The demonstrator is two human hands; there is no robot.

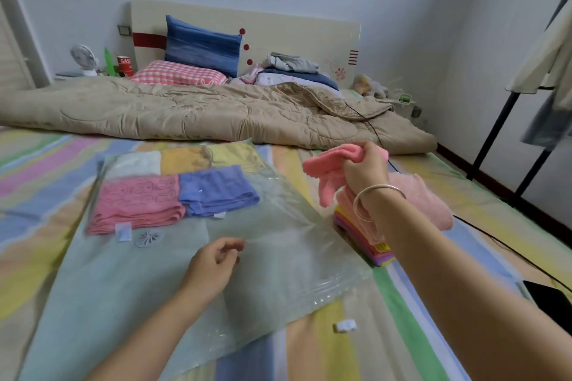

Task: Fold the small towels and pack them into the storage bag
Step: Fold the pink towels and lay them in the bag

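A clear plastic storage bag (272, 260) lies flat on the striped bed. Inside it sit folded towels: a pink one (136, 204), a blue one (216, 192), a white one (133, 164) and a yellow one (201, 158). My right hand (365, 168) grips a bunched pink towel (328, 164), lifted above a stack of colourful folded towels (365, 238) to the right of the bag. A larger pale pink towel (424, 201) lies behind that stack. My left hand (213, 263) hovers over the bag's middle, fingers loosely curled, holding nothing.
A beige quilt (198, 111) is spread across the far half of the bed, with pillows and folded clothes behind it. A black cable (495, 240) runs along the right side. A dark flat device (551, 300) lies at the right edge. A small white clip (344, 325) rests near the bag's mouth.
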